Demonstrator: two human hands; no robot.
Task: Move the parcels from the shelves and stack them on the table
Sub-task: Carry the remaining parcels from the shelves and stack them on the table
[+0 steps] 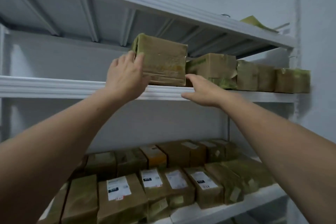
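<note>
Head: left hand (126, 76) touches parcel (163, 63), right hand (201, 90) outstretched.

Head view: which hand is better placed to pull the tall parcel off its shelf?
Probably left. The left hand touches the tall parcel at its left side; the right hand hovers open by the shelf edge.

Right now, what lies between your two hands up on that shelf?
In the head view, the big taped parcel: the left hand touches its left edge, the right hand hovers by its lower right corner.
</note>
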